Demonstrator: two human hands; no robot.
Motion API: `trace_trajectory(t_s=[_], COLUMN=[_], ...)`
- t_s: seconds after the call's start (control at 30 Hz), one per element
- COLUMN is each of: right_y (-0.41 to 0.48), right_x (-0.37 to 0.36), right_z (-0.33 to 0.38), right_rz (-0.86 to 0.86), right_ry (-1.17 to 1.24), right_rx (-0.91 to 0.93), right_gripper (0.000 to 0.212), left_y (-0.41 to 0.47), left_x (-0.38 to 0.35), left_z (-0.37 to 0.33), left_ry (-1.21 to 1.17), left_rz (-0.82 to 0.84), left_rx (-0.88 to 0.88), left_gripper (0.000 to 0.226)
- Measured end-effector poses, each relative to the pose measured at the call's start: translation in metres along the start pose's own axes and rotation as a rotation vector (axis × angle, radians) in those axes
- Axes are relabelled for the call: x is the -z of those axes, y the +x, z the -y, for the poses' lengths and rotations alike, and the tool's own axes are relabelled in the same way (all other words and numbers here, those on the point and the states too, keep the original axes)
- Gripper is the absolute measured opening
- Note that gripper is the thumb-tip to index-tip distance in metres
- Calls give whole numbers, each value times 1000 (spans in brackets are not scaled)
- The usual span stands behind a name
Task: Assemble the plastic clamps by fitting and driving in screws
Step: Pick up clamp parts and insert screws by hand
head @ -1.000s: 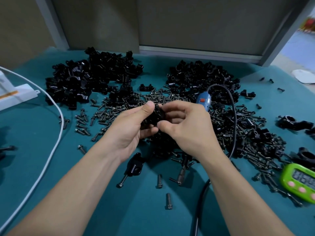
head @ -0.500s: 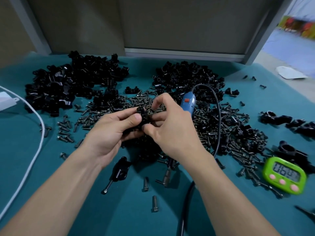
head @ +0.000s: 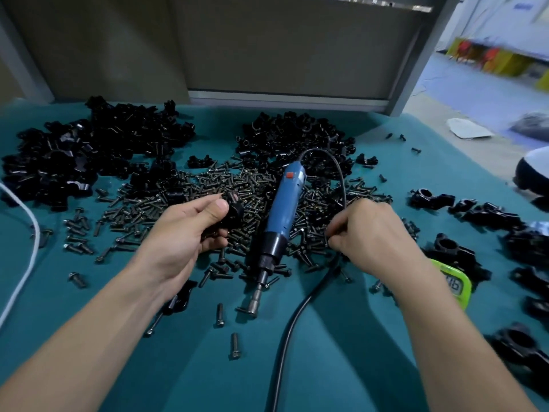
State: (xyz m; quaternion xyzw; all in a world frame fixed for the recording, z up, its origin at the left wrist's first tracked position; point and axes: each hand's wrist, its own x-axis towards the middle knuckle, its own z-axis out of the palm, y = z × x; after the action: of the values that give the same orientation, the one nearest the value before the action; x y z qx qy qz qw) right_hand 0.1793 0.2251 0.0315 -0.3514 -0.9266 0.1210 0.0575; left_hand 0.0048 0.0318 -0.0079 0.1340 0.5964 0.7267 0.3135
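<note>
Surface: teal cloth (head: pixel 178 370) covers the bench, with a grey panel standing behind it.
Left hand: the left hand (head: pixel 184 236) grips a black clamp piece (head: pixel 234 211) between thumb and curled fingers, just above the near-left edge of the screw pile (head: pixel 237 188).
Right hand: the right hand (head: pixel 377 233) is palm down with its fingers curled into the right side of the pile. Whether they pinch a screw cannot be told.
Screwdriver: the blue electric screwdriver (head: pixel 282 209) lies on the screws between the two hands, touched by neither. Its long axis runs far to near, and its bit points toward the person, slightly left.
Cord: the black cord (head: pixel 285 352) arches out of the driver's far end, passes under the right hand and runs off the near edge.
Loose screws: two screws (head: pixel 234 344) lie apart on the bare cloth near the bit, lengthwise far to near.
Clamp stock: heaps of black clamp parts (head: pixel 89 150) lie at back left and back centre.
Right side: assembled clamps (head: pixel 430 200) lie well apart from the pile. A green timer (head: pixel 457 285) is partly hidden by the right wrist.
Left edge: a white cable (head: pixel 26 254) curves along the cloth.
</note>
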Motion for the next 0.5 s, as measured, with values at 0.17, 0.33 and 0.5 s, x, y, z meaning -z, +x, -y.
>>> trace_trajectory(t_s=[0.17, 0.33, 0.5], right_y=[-11, -5, -10], right_x=[-16, -19, -22], right_z=[8, 11, 11], right_rz=[-124, -139, -143], right_ry=[-335, -357, -378], right_rx=[134, 57, -12], right_gripper=[12, 17, 28], left_y=[-1, 0, 0], left_x=[0, -3, -2], left_z=[0, 2, 4], left_ry=[26, 42, 50], left_rz=[-12, -8, 13], left_rx=[-32, -33, -28], left_gripper=[65, 64, 61])
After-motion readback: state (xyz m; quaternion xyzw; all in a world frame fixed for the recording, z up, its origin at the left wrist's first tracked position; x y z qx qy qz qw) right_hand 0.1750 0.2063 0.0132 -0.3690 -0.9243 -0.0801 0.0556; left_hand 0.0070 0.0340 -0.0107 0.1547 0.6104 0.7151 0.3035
